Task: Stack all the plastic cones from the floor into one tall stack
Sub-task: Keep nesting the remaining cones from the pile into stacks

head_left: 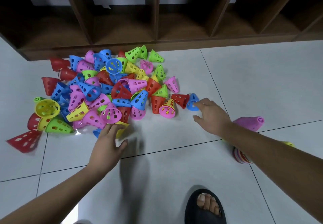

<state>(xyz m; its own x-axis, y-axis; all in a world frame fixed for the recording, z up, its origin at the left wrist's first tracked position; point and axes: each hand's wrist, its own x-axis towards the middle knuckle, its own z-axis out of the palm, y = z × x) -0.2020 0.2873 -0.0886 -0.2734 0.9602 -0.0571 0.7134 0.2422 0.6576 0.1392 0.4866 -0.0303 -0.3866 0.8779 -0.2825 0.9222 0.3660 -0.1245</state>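
Note:
A heap of perforated plastic cones [108, 90] in red, blue, pink, yellow and green covers the floor at left centre. My left hand [108, 141] rests at the heap's near edge, fingertips on a yellow cone [122, 129], without a clear grip. Fingers spread, my right hand [211, 113] touches a blue cone [192, 102] at the heap's right end; a red cone [180, 99] lies beside it. A stack of nested cones [242, 155] with a pink cone [251, 123] at its far end lies on the floor, mostly hidden behind my right forearm.
A dark wooden shelf unit [157, 36] with open cubbies runs along the far side, close behind the heap. The floor is pale tile [262, 83]. My foot in a black slipper [204, 208] stands at the bottom right. A red cone [24, 140] lies apart at the left.

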